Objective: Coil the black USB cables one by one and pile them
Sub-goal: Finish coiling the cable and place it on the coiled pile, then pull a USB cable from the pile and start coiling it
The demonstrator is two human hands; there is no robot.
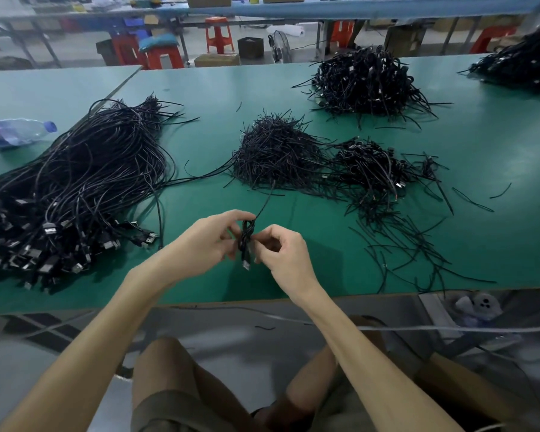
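Cable [247, 238] black, bunched between both hands, plug [246, 264] seemingly dangling.

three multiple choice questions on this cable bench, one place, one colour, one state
1. Where on the table does the plastic bottle lie? A) near edge B) far left C) far right
2. What colour is the table top? A) white B) red C) green
3. How is the cable between the left hand and right hand? A) coiled into a bundle B) stretched straight C) flat on the table

1 B, it lies at the left edge; 2 C, the surface is green; 3 A, both hands grip its loops.
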